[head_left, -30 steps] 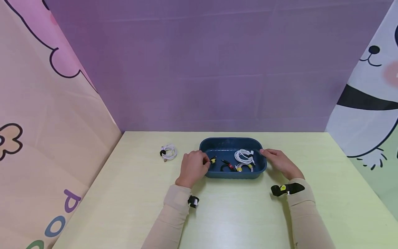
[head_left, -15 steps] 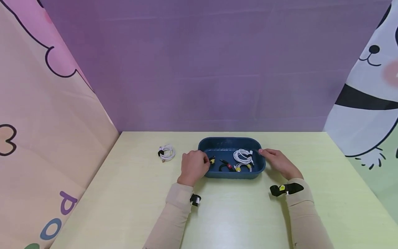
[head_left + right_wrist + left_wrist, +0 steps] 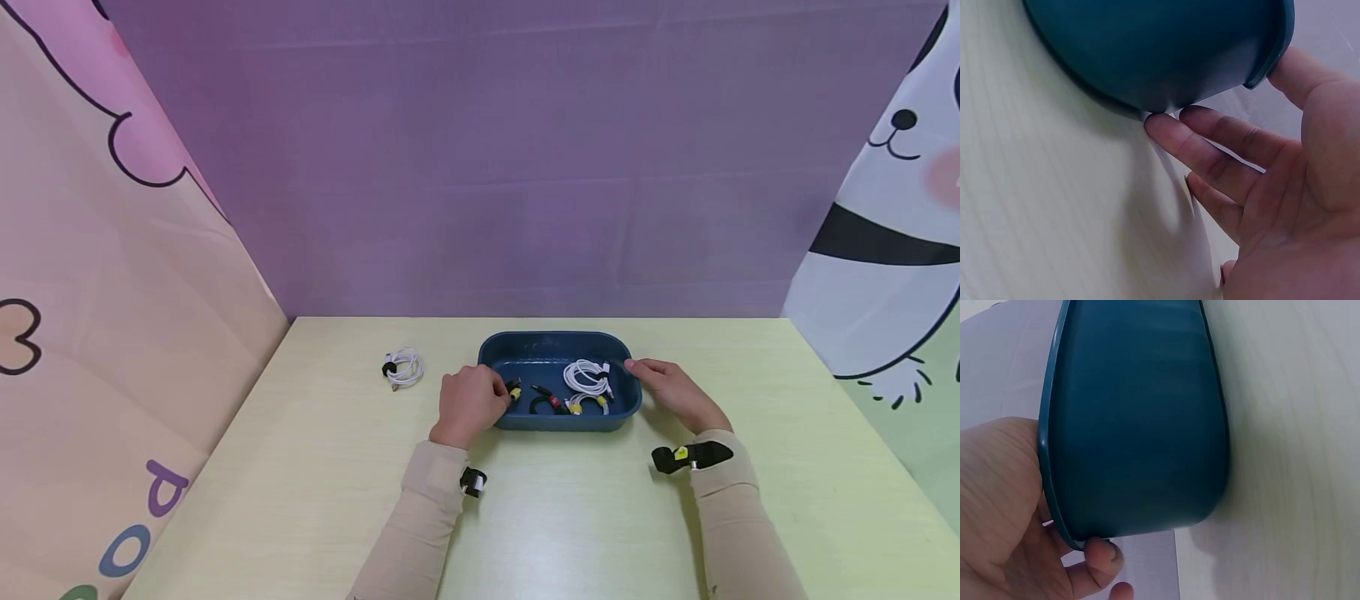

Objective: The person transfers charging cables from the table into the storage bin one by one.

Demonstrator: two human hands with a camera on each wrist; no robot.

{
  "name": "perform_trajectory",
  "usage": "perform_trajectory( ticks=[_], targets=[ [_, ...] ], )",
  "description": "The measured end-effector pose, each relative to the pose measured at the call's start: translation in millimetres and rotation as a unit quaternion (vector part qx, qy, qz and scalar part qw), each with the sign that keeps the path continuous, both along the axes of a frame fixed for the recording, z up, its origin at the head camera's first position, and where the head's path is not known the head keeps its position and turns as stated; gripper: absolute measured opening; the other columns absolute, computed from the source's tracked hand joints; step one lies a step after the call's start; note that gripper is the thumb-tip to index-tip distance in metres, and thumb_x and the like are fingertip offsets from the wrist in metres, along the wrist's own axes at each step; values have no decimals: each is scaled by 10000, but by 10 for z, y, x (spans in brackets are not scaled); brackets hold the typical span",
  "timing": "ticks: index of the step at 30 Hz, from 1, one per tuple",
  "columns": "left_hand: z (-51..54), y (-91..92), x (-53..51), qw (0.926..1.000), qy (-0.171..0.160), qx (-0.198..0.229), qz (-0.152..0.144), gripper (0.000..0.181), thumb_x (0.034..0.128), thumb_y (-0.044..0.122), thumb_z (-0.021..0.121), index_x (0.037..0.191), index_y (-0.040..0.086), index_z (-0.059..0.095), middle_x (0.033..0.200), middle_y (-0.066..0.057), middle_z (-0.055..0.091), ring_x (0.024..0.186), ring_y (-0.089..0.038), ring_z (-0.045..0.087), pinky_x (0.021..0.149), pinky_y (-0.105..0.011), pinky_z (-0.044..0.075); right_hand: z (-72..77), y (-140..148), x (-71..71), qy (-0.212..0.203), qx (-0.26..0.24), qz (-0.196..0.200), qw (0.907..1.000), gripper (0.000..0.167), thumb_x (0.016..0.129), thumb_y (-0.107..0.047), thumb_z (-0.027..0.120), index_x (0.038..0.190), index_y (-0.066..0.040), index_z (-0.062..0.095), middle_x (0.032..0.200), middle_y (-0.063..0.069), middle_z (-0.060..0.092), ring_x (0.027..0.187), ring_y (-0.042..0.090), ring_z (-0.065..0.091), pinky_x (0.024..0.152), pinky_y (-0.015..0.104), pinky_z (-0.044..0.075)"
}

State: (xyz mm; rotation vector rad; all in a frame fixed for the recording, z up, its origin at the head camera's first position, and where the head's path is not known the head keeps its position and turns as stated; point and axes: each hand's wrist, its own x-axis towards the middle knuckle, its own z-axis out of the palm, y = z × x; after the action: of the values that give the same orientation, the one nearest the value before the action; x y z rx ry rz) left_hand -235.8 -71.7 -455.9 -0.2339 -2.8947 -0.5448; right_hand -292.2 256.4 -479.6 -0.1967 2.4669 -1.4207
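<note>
A dark blue rectangular tray (image 3: 553, 423) sits on the table in the head view. My left hand (image 3: 468, 404) grips its left end, with curled fingers (image 3: 1102, 555) against the outside of the wall in the left wrist view. Next to that hand lies a black cable with a yellow tie (image 3: 514, 392), partly hidden. My right hand (image 3: 675, 390) holds the right end, thumb at the rim, fingers (image 3: 1210, 156) touching the outer wall. Inside the tray are a coiled white cable (image 3: 587, 377), a black cable with a red tie (image 3: 550, 400) and a pale cable with yellow ties (image 3: 588, 405).
Another coiled white cable (image 3: 405, 367) with a black tie lies on the pale table (image 3: 570, 508), left of the tray. A purple cloth (image 3: 480, 167) hangs behind the table; printed cloths flank it on both sides.
The head view has shifted slightly. My left hand has moved a little at the tray's left end, and more of the black cable with the yellow tie shows. The right hand keeps its place.
</note>
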Motion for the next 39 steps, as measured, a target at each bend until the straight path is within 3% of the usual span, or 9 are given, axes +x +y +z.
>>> perform_trajectory(
  ticks=[11, 19, 28, 35, 39],
  targets=[
    [17, 14, 4, 9993, -299, 206, -47, 209, 908, 216, 758, 704, 175, 774, 673, 39, 693, 630, -154, 569, 689, -414, 511, 9, 5, 5, 27, 8, 13, 10000, 693, 1066, -514, 455, 1477, 44, 483, 1579, 270, 407, 1526, 467, 262, 1227, 632, 191],
    [10, 19, -2, 9989, -382, 225, -124, 397, 949, 257, 717, 566, 185, 648, 508, 59, 514, 536, -139, 493, 610, -341, 398, 12, 20, 5, 21, 20, -8, 10000, 702, 1059, -523, 466, 1475, 42, 487, 1580, 270, 406, 1527, 463, 265, 1230, 625, 193],
    [7, 11, -20, 9979, -432, 431, -225, 156, 956, 261, 718, 858, 159, 785, 703, 38, 676, 576, -123, 540, 513, -278, 415, -19, 40, -20, 5, -32, -24, 10000, 676, 1067, -505, 459, 1466, 39, 499, 1577, 264, 414, 1529, 459, 263, 1231, 630, 182],
    [98, -73, -5, 9977, -282, 532, -303, 142, 955, 292, 722, 898, 183, 794, 728, 49, 703, 573, -99, 558, 495, -269, 425, -16, 39, -27, 5, 73, 19, 10000, 737, 1049, -559, 461, 1485, 34, 476, 1589, 266, 395, 1530, 467, 256, 1227, 635, 188],
    [150, -170, -32, 9964, 265, 795, -159, 129, 960, 274, 709, 921, 178, 785, 759, 35, 714, 589, -102, 565, 497, -260, 415, -31, 53, -50, 34, 94, 38, 9999, 746, 1041, -576, 467, 1484, 24, 484, 1586, 256, 407, 1532, 457, 261, 1230, 626, 194]
  ],
)
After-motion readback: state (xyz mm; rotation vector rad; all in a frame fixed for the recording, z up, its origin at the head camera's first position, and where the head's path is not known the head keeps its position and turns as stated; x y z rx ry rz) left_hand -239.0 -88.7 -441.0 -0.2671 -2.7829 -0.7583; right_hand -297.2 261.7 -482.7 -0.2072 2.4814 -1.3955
